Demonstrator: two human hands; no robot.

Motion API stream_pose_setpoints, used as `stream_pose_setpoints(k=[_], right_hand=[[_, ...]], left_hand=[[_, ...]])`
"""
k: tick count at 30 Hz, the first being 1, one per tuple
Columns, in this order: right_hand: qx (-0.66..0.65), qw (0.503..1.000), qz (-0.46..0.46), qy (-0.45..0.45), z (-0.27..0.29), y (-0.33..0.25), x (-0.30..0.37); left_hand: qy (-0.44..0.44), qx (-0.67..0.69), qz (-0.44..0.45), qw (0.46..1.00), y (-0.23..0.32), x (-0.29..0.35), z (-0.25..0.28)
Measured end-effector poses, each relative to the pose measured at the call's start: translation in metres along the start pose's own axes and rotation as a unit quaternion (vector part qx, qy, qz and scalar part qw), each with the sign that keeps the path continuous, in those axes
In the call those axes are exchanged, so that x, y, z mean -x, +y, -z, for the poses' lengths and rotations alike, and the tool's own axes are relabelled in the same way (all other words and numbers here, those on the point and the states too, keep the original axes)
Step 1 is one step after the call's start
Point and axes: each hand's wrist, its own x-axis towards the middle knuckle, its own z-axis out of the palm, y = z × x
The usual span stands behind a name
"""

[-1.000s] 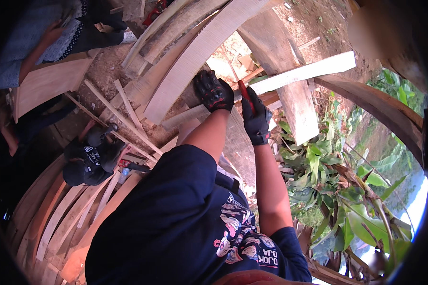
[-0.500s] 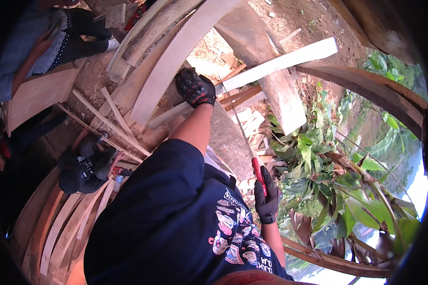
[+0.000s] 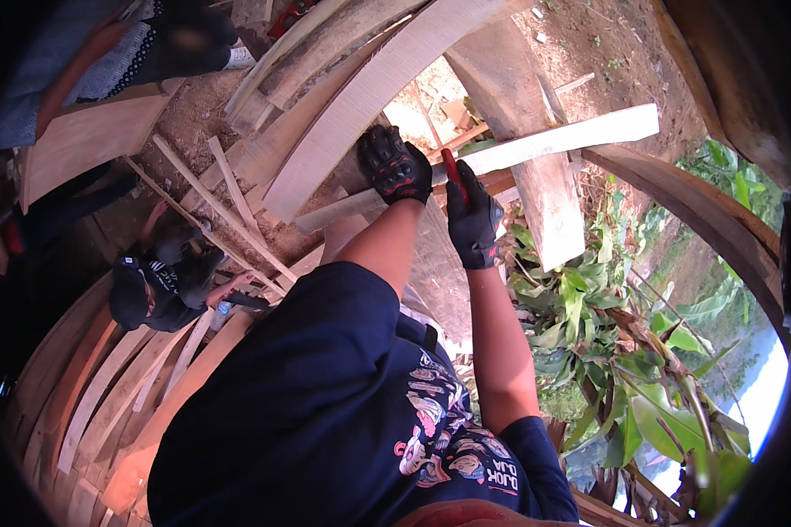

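Observation:
My right hand point(image 3: 475, 224), in a black glove, is closed round the red handle of a handsaw point(image 3: 453, 172). It is right against a long pale wooden strip point(image 3: 571, 145), close beside my other hand. The saw's thin blade runs beyond the strip and is hard to make out. On the strip lies my left hand point(image 3: 397, 169), also gloved in black, its fingers bent over the far side and partly hidden. The strip rests across a thick wooden beam point(image 3: 554, 211), and its right end sticks out past that beam.
A wide curved board point(image 3: 343, 114) lies just left of my left hand. Thin sticks point(image 3: 206, 206) and stacked curved planks point(image 3: 119, 413) fill the left side. A crouching person point(image 3: 154, 285) and a seated person point(image 3: 70, 79) are there too. Leafy plants point(image 3: 580, 303) grow at right.
My right hand has pushed the handsaw away from me, bringing its handle from near my body up to the strip. The left hand keeps its place on the strip. The whole view has shifted slightly.

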Motion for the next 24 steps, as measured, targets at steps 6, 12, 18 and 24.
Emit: stream_pose_setpoints(k=[6,12,18,24], right_hand=[[-0.005,1.0,-0.007,0.003,-0.037,0.008,-0.04],[-0.062,0.996,-0.064,-0.021,0.034,-0.012,0.06],[-0.02,0.999,-0.046,0.02,0.126,-0.034,0.214],[-0.05,0.991,-0.124,-0.021,0.148,-0.071,0.214]], left_hand=[[0.013,0.024,-0.001,1.0,-0.001,0.004,0.003],[-0.04,0.025,0.016,0.999,-0.004,-0.001,0.001],[0.006,0.024,-0.019,1.0,0.005,-0.003,0.007],[0.025,0.016,0.003,1.0,0.003,-0.003,0.007]])
